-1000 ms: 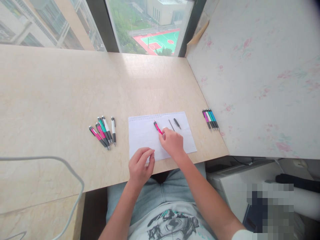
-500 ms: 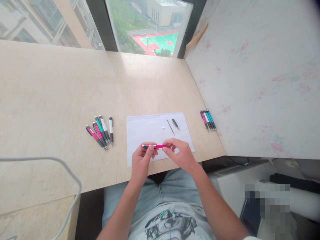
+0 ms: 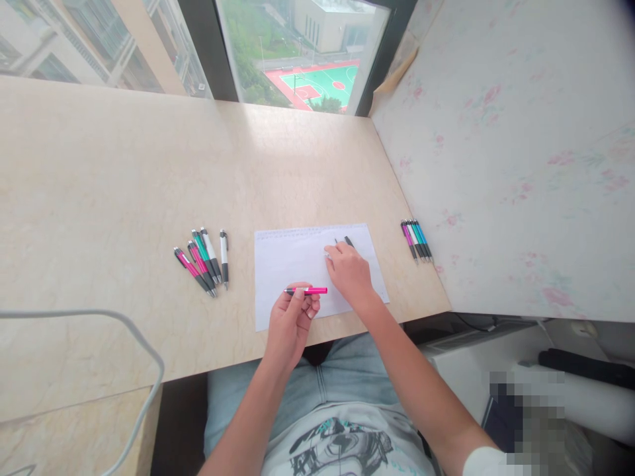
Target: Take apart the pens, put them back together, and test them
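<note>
My left hand point(image 3: 290, 324) is closed around the pink pen barrel point(image 3: 317, 291), which lies level with its bare pink end to the right and its dark clip end to the left. Over the white paper sheet point(image 3: 288, 264), my right hand point(image 3: 350, 271) points its thumb and forefinger down where a small pale part lay. Its fingertips are almost together, and what sits between them is too small to make out. Just beyond that hand show the tip of a thin dark refill point(image 3: 336, 240) and a black pen grip point(image 3: 348, 241), both partly covered.
On the left of the desk point(image 3: 124, 172) lies a loose group of pens point(image 3: 201, 260) in pink, green and white. A neat row of pens point(image 3: 417, 240) rests by the papered wall point(image 3: 516, 165). A grey cable point(image 3: 133, 330) loops at the left front.
My right hand has left the end of the pink barrel and moved forward onto the paper, covering most of the loose parts. My left hand keeps the barrel nearly still.
</note>
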`<control>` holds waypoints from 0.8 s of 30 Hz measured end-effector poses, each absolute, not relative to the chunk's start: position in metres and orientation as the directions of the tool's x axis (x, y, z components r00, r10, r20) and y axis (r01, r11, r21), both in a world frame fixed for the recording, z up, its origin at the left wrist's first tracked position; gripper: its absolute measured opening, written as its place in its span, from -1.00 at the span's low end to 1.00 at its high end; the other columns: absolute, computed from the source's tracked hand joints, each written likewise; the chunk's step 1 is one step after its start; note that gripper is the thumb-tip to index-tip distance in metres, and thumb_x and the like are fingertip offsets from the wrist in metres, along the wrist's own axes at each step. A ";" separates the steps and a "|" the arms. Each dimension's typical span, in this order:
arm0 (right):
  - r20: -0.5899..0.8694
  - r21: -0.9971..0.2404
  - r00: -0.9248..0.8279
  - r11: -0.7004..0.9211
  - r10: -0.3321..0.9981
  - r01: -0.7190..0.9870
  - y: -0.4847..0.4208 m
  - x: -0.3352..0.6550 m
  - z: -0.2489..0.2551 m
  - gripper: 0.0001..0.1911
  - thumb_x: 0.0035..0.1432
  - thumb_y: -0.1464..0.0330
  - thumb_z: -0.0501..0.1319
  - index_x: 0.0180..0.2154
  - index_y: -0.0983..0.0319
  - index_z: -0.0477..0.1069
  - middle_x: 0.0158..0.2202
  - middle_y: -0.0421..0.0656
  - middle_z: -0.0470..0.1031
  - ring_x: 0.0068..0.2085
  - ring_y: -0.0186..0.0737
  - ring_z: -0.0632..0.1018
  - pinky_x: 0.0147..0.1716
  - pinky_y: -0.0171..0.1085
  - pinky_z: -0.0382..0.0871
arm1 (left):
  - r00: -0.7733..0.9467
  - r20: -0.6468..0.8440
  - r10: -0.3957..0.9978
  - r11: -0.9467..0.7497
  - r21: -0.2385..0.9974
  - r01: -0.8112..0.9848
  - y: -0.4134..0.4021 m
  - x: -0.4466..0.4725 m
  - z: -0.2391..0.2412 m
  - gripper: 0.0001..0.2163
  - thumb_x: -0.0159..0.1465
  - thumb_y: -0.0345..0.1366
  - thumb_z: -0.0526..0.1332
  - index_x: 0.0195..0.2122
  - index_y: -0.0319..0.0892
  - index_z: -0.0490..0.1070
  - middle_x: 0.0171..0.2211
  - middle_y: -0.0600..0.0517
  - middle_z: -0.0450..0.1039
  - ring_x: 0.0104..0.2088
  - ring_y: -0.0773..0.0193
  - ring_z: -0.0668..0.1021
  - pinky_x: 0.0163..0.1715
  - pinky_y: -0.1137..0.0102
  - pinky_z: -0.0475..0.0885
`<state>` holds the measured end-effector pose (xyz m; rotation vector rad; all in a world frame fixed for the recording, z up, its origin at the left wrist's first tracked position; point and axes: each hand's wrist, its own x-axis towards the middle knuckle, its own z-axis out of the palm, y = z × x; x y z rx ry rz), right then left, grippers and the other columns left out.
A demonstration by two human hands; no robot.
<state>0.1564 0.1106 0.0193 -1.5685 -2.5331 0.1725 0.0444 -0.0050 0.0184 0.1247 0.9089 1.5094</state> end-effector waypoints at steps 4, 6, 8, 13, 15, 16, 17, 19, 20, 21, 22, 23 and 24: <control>0.075 -0.167 -0.448 0.454 0.891 0.875 0.115 0.154 0.015 -0.83 0.30 0.40 0.11 -0.28 0.18 0.49 -0.25 -0.07 0.49 -0.20 -0.15 0.46 -0.44 -0.29 0.21 | -0.185 -0.442 0.878 0.132 0.594 -0.793 -0.005 0.043 0.018 -0.82 0.20 -0.24 0.35 -0.23 -0.18 0.47 -0.41 0.04 0.47 -0.42 0.43 0.46 -0.35 0.47 0.38; 0.104 -0.186 -0.444 0.456 0.890 0.871 0.115 0.156 0.015 -0.82 0.28 0.42 0.11 -0.32 0.20 0.47 -0.28 -0.07 0.49 -0.20 -0.15 0.47 -0.43 -0.29 0.21 | -0.179 -0.444 0.878 0.130 0.581 -0.804 -0.005 0.043 0.017 -0.82 0.19 -0.26 0.36 -0.23 -0.19 0.48 -0.41 0.04 0.46 -0.42 0.43 0.46 -0.36 0.48 0.38; 0.137 -0.257 -0.418 0.439 0.898 0.861 0.112 0.158 0.017 -0.84 0.25 0.44 0.12 -0.33 0.21 0.46 -0.31 -0.09 0.50 -0.22 -0.17 0.48 -0.40 -0.30 0.23 | -0.164 -0.454 0.876 0.128 0.547 -0.827 -0.004 0.042 0.016 -0.83 0.18 -0.28 0.36 -0.23 -0.20 0.48 -0.42 0.04 0.45 -0.43 0.44 0.45 -0.37 0.51 0.38; 0.079 -0.732 -0.303 0.261 0.950 0.629 0.096 0.170 0.025 -0.93 0.17 0.43 0.16 -0.33 0.20 0.41 -0.41 -0.20 0.52 -0.41 -0.30 0.49 -0.38 -0.31 0.33 | -0.133 -0.501 0.855 0.111 0.428 -0.897 -0.002 0.047 0.018 -0.85 0.16 -0.33 0.38 -0.27 -0.23 0.48 -0.41 0.05 0.42 -0.45 0.49 0.43 -0.42 0.58 0.36; -0.034 -0.904 -0.275 0.088 0.961 0.419 0.087 0.175 0.029 -0.95 0.18 0.36 0.17 -0.33 0.20 0.38 -0.42 -0.20 0.54 -0.43 -0.30 0.51 -0.43 -0.33 0.35 | -0.122 -0.513 0.850 0.111 0.401 -0.909 -0.002 0.051 0.020 -0.85 0.16 -0.35 0.38 -0.27 -0.25 0.48 -0.41 0.04 0.42 -0.45 0.49 0.42 -0.43 0.59 0.37; -0.090 -0.949 -0.269 0.000 0.959 0.317 0.082 0.177 0.030 -0.93 0.18 0.33 0.17 -0.33 0.20 0.36 -0.42 -0.19 0.54 -0.44 -0.30 0.52 -0.46 -0.33 0.36 | -0.117 -0.518 0.848 0.114 0.392 -0.913 -0.002 0.052 0.021 -0.85 0.16 -0.36 0.38 -0.27 -0.25 0.48 -0.40 0.04 0.43 -0.46 0.49 0.43 -0.43 0.59 0.37; -0.135 -0.971 -0.265 -0.074 0.955 0.229 0.078 0.179 0.032 -0.91 0.18 0.31 0.18 -0.32 0.20 0.35 -0.43 -0.20 0.55 -0.45 -0.31 0.52 -0.50 -0.35 0.35 | -0.113 -0.521 0.846 0.116 0.387 -0.915 -0.002 0.054 0.022 -0.85 0.16 -0.36 0.38 -0.27 -0.25 0.48 -0.40 0.04 0.43 -0.45 0.49 0.43 -0.42 0.59 0.37; -0.180 -0.982 -0.254 -0.157 0.950 0.109 0.070 0.181 0.036 -0.89 0.17 0.29 0.20 -0.33 0.19 0.34 -0.43 -0.20 0.55 -0.45 -0.31 0.52 -0.56 -0.37 0.31 | -0.114 -0.523 0.845 0.118 0.390 -0.913 -0.003 0.057 0.023 -0.85 0.16 -0.36 0.37 -0.27 -0.25 0.48 -0.40 0.03 0.44 -0.45 0.49 0.43 -0.41 0.59 0.38; -0.187 -0.982 -0.250 -0.175 0.950 0.067 0.067 0.182 0.037 -0.89 0.17 0.29 0.21 -0.33 0.19 0.34 -0.41 -0.20 0.56 -0.44 -0.31 0.52 -0.57 -0.38 0.30 | -0.116 -0.523 0.845 0.119 0.395 -0.911 -0.003 0.058 0.023 -0.85 0.16 -0.36 0.37 -0.27 -0.25 0.48 -0.40 0.03 0.44 -0.45 0.49 0.44 -0.41 0.59 0.39; -0.188 -0.982 -0.250 -0.186 0.950 0.029 0.065 0.182 0.039 -0.89 0.17 0.29 0.21 -0.33 0.19 0.34 -0.38 -0.19 0.56 -0.42 -0.31 0.53 -0.57 -0.38 0.31 | -0.120 -0.522 0.845 0.119 0.401 -0.908 -0.004 0.059 0.023 -0.85 0.16 -0.36 0.38 -0.27 -0.25 0.48 -0.40 0.04 0.44 -0.45 0.49 0.44 -0.41 0.59 0.39; -0.187 -0.981 -0.253 -0.194 0.949 -0.003 0.063 0.183 0.040 -0.89 0.18 0.29 0.21 -0.33 0.19 0.34 -0.36 -0.18 0.57 -0.40 -0.30 0.55 -0.56 -0.38 0.32 | -0.123 -0.522 0.844 0.120 0.408 -0.905 -0.004 0.059 0.022 -0.85 0.16 -0.36 0.38 -0.27 -0.25 0.49 -0.41 0.04 0.44 -0.45 0.49 0.44 -0.41 0.59 0.39; -0.187 -0.979 -0.256 -0.201 0.948 -0.028 0.062 0.184 0.040 -0.89 0.18 0.29 0.21 -0.33 0.19 0.34 -0.34 -0.18 0.57 -0.39 -0.30 0.55 -0.55 -0.37 0.34 | -0.129 -0.521 0.844 0.119 0.415 -0.902 -0.004 0.059 0.022 -0.85 0.16 -0.35 0.38 -0.27 -0.25 0.49 -0.41 0.04 0.44 -0.45 0.49 0.44 -0.41 0.59 0.39; -0.188 -0.978 -0.257 -0.206 0.948 -0.043 0.061 0.184 0.040 -0.88 0.18 0.29 0.22 -0.33 0.19 0.34 -0.34 -0.18 0.57 -0.39 -0.30 0.56 -0.54 -0.37 0.36 | -0.136 -0.520 0.843 0.117 0.425 -0.898 -0.004 0.059 0.022 -0.84 0.15 -0.35 0.38 -0.27 -0.25 0.49 -0.40 0.04 0.45 -0.45 0.49 0.44 -0.40 0.59 0.39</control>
